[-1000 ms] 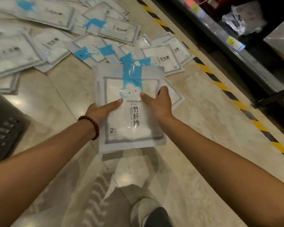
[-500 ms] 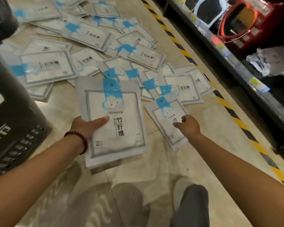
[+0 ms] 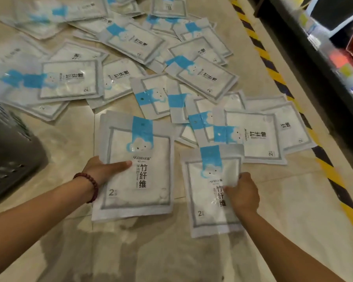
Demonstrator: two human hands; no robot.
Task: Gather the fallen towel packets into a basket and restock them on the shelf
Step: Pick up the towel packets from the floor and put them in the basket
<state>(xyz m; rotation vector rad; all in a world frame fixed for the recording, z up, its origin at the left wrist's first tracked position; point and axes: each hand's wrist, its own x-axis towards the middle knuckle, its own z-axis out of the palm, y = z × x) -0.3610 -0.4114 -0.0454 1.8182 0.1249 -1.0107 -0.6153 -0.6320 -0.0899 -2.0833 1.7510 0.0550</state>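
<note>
Packets strewn on the floor, one in each grip.
The floor (image 3: pixel 273 210) carries the pile (image 3: pixel 130 78) of packets, between the basket (image 3: pixel 8 155) at my left and the shelf (image 3: pixel 324 58) at my right. My left grip (image 3: pixel 102 169) holds a packet (image 3: pixel 143 180) by its left edge, thumb across the front. My right grip (image 3: pixel 244 192) pinches a second packet (image 3: pixel 208 200) at its right edge. They look light, floppy and slick-filmed, so I judge the sealed border the surest hold.
</note>
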